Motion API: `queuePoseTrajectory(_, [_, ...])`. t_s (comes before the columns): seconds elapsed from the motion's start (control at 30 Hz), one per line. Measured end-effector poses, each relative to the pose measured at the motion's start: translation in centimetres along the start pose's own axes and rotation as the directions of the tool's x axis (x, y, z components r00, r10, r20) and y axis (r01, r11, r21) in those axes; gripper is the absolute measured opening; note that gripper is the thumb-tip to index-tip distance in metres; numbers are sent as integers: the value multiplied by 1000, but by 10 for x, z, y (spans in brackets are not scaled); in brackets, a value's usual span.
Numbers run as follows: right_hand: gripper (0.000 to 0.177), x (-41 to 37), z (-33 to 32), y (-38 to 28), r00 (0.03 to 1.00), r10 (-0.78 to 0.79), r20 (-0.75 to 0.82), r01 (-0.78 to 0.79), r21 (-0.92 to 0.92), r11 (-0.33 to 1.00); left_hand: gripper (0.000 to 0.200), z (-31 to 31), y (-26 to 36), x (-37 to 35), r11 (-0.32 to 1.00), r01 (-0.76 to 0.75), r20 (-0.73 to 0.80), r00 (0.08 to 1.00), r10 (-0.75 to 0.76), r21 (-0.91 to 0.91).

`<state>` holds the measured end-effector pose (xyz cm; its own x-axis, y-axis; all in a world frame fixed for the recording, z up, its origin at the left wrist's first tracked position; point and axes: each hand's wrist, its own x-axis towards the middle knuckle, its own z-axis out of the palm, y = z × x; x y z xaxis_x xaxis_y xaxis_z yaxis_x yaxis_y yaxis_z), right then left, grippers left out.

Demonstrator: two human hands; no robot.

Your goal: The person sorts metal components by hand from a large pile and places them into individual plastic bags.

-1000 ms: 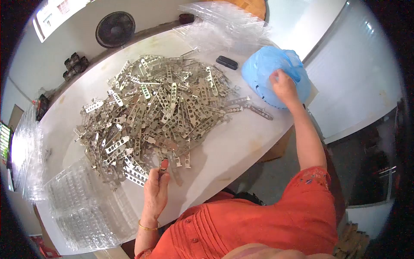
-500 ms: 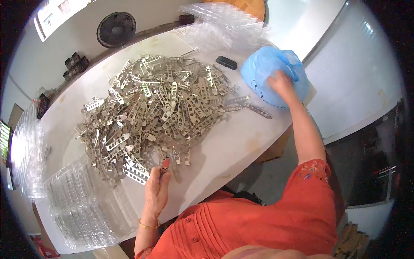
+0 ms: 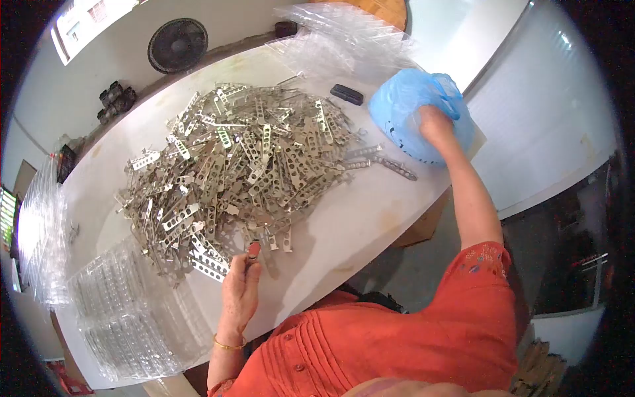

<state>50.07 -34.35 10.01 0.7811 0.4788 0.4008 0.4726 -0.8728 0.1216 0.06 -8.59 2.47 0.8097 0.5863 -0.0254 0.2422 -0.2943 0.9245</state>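
A wide heap of perforated metal strips (image 3: 245, 165) lies on the pale table (image 3: 370, 218). My left hand (image 3: 241, 288) is closed at the heap's near edge, thumb and fingers pinching a small red-ended piece (image 3: 254, 249). At the right, my right hand (image 3: 435, 126) reaches into the opening of a blue plastic bag (image 3: 400, 109); its fingers are hidden inside, so what they hold cannot be seen. Between bag and heap lie a few separate strips (image 3: 397, 168). A black oblong object (image 3: 347, 94) rests left of the bag.
Clear plastic trays with packed strips (image 3: 126, 324) lie at the near left. Clear plastic sheets (image 3: 344, 40) are piled at the far edge, and more plastic (image 3: 43, 231) stands at the left. A black fan (image 3: 178, 45) is beyond the table.
My right hand has shifted slightly to the right and its fingers are deeper in the blue bag. My left hand has barely moved and keeps its pinch.
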Motion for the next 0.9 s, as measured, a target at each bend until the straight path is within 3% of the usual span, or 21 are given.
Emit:
queuePoseTrajectory(0.1, [23,2,-14,-9,996,2,88,0,-28,1000,14,-1,7,0,999,30,-8,1000,-30,18])
queuePoseTrajectory(0.17, [23,11,-17,-8,974,77,215,-39,-175,984,14,-1,6,0,1000,11,-11,1000,-11,17])
queuePoseTrajectory(0.3, [27,10,-32,-6,974,98,202,-62,-176,982,13,-1,-2,-2,1000,-2,-13,1000,2,-12])
queuePoseTrajectory(0.37, [31,5,-44,-10,1000,-6,-19,4,-122,992,13,0,-1,-2,1000,-8,-11,1000,8,1])
queuePoseTrajectory(0.5, [27,1,-48,-6,1000,7,12,-6,-86,996,12,2,0,-1,1000,-29,-6,1000,29,-10])
queuePoseTrajectory(0.57, [26,-4,-46,-3,984,1,-179,7,45,999,13,1,4,-2,999,-24,-8,1000,25,24])
queuePoseTrajectory(0.7, [19,-23,-71,-8,950,-22,-312,78,170,982,14,2,-3,-4,997,8,-5,1000,-8,-72])
queuePoseTrajectory(0.77, [15,-34,-90,-19,919,77,-385,103,426,899,16,1,0,-5,992,4,-21,1000,-6,-124])
queuePoseTrajectory(0.8, [15,-38,-101,-24,916,75,-393,108,424,899,16,1,2,-4,992,-3,-26,1000,0,-127])
queuePoseTrajectory(0.87, [17,-46,-122,-37,962,252,-103,-31,878,477,16,1,5,-3,969,43,-11,999,-48,-244])
queuePoseTrajectory(0.9, [17,-51,-130,-47,964,244,-105,-24,880,474,16,1,9,-2,969,42,-20,999,-49,-245])
